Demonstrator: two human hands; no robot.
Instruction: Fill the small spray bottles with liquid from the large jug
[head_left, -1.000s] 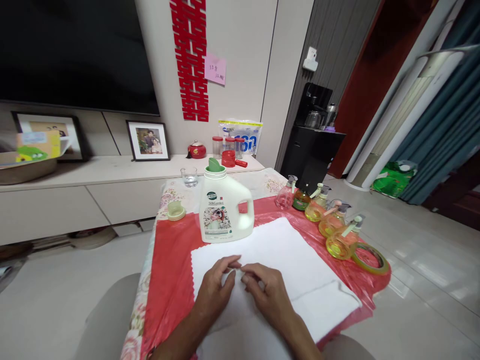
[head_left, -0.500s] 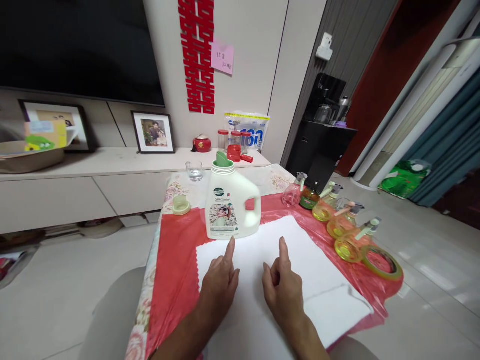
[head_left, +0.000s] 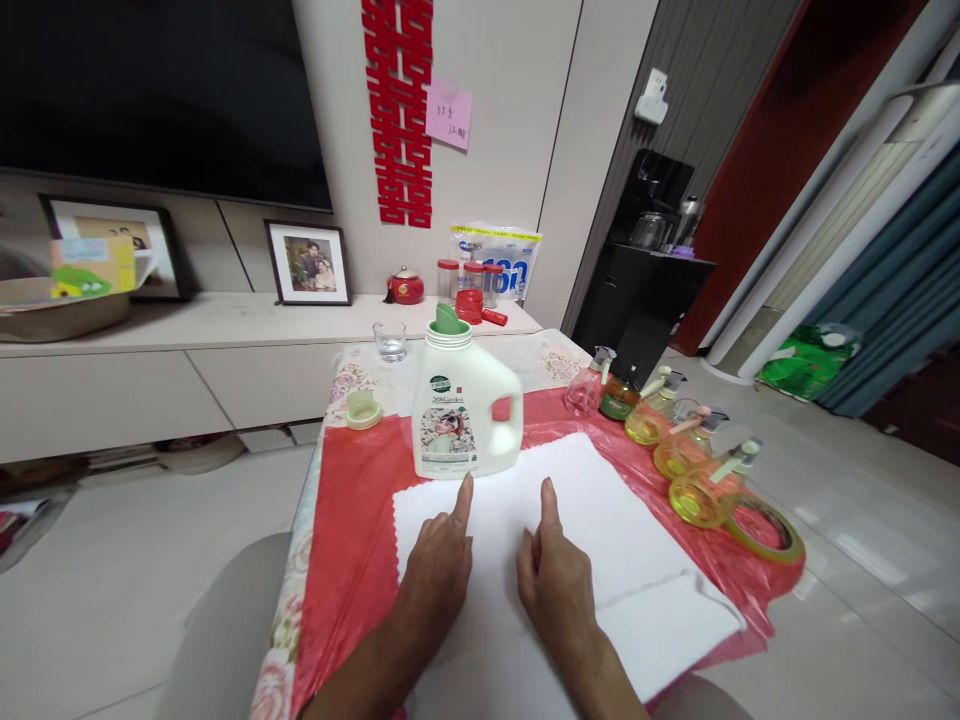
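Both my hands rest on a white cloth point(head_left: 600, 520) spread over a red plastic sheet point(head_left: 349, 540) on a small table. My left hand point(head_left: 439, 570) points its index finger forward, the other fingers curled, with nothing in it. My right hand point(head_left: 551, 570) does the same beside it. Just beyond the fingertips stands a white detergent jug point(head_left: 461, 410) with a green spout, its cap off. Its pale green cap point(head_left: 364, 410) lies to the left on the table.
Several small spray bottles point(head_left: 675, 440) line the table's right edge, with a tape roll point(head_left: 761, 525) at the near end. A glass point(head_left: 390, 340) stands at the far edge. Behind are a low cabinet point(head_left: 187, 360) with framed photos and jars, and a tiled floor.
My hands went from fingertips touching together on the cloth to apart with index fingers pointing forward. Since half a second ago the right hand shifted slightly left.
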